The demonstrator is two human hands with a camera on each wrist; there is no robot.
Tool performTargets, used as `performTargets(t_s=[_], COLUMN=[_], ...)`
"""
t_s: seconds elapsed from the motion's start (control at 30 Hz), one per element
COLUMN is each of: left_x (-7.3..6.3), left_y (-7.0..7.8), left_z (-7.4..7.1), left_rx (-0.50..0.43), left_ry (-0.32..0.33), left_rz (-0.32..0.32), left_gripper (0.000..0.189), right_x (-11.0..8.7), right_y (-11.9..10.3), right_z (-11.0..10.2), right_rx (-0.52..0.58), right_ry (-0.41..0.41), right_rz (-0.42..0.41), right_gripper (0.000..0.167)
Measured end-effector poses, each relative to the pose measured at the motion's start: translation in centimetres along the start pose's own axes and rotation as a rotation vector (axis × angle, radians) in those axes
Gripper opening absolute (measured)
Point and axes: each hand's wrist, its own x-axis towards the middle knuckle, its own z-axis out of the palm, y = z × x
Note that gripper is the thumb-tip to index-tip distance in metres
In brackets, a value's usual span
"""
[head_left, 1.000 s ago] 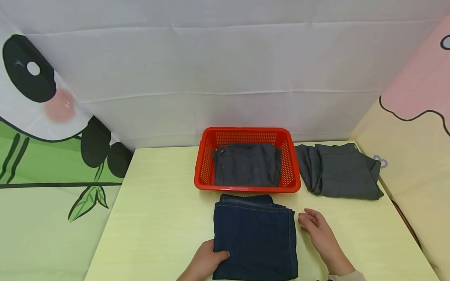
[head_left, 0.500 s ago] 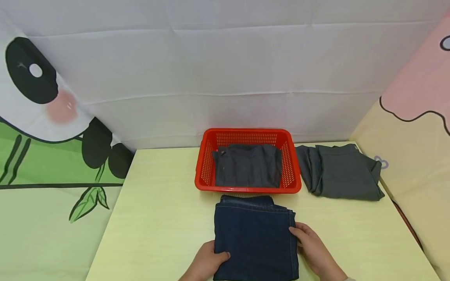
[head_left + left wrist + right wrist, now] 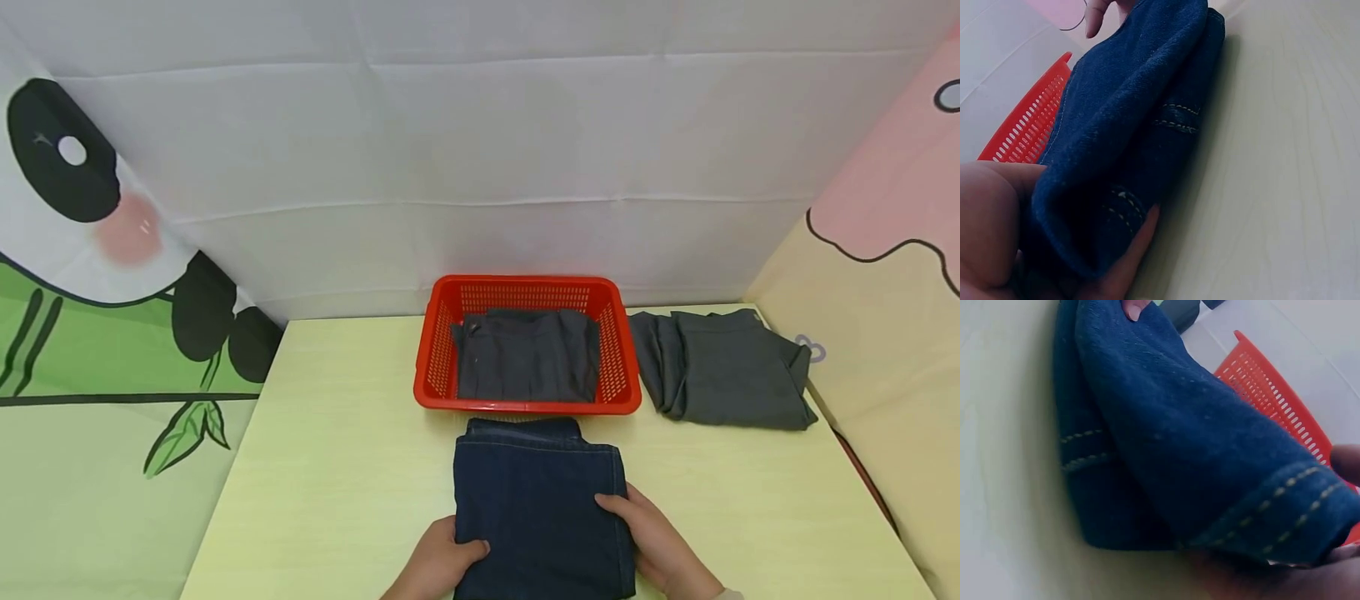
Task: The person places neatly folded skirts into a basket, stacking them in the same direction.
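Observation:
Folded dark blue jeans (image 3: pixel 536 508) lie at the front of the table, just before the red basket. My left hand (image 3: pixel 438 557) grips their left edge, thumb on top and fingers underneath, as the left wrist view of the jeans (image 3: pixel 1129 106) shows. On the opposite edge, my right hand (image 3: pixel 656 537) pinches the fabric with its thumb on top; its other fingers pass below. In the right wrist view the folded layers and yellowish stitching of the jeans (image 3: pixel 1166 431) show between thumb and fingers.
A red plastic basket (image 3: pixel 528 407) stands at the table's back, holding a folded dark grey garment (image 3: pixel 528 358). Right of it lies another folded dark grey garment (image 3: pixel 731 371). A white cloth backdrop (image 3: pixel 480 167) rises behind the pale yellow table (image 3: pixel 337 450).
My right hand has come in from beside the jeans and taken hold of their right edge, which has shifted slightly inward. My left hand keeps its grip on the left edge.

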Motion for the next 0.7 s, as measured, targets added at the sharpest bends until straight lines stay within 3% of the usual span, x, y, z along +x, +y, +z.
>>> performTargets(t_s=[0.13, 0.33, 0.53, 0.7], left_x=[0.1, 0.1, 0.1, 0.1], left_y=[-0.1, -0.3, -0.4, -1.1], left_z=[0.0, 0.0, -0.3, -0.7], left_rx=[-0.006, -0.009, -0.030, -0.211], left_ry=[-0.005, -0.005, -0.026, -0.093], left_rz=[-0.014, 0.004, -0.015, -0.069], left_gripper=[0.034, 0.032, 0.032, 0.039], right_x=[0.0, 0.2, 0.6, 1.1], right_y=[0.6, 1.4, 1.7, 2.2], right_z=[-0.4, -0.5, 0.2, 1.1], right_rx=[0.059, 0.071, 0.079, 0.040], right_ry=[-0.077, -0.158, -0.176, -0.173], right_rz=[0.002, 0.075, 0.109, 0.095], right_gripper=[0.083, 0.082, 0.085, 0.090])
